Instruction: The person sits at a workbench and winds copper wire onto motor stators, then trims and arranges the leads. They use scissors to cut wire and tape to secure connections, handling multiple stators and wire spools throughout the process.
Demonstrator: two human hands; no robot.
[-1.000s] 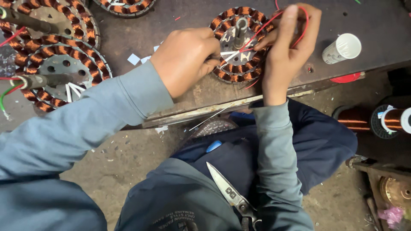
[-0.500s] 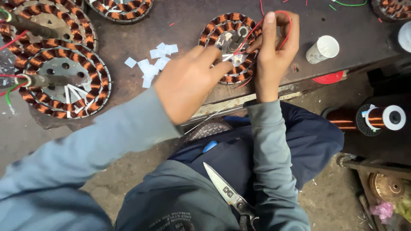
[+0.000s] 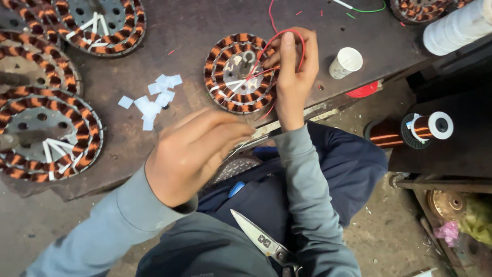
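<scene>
Partly hidden, right hand (image 3: 292, 77) fingers pinching red wire (image 3: 287, 36) over stator (image 3: 237, 72), left hand (image 3: 192, 154) fingers loosely open, empty.

Round copper-wound stator (image 3: 237, 74) lies flat on table; red wire (image 3: 287, 37) loops over it.

The scissors (image 3: 264, 241) run off the bottom edge.

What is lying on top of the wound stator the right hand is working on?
On the stator, red wire loops from the right hand across its hub, and white sleeved leads cross the centre plate. The right edge of the windings is covered by that hand, so nothing shows there.
</scene>
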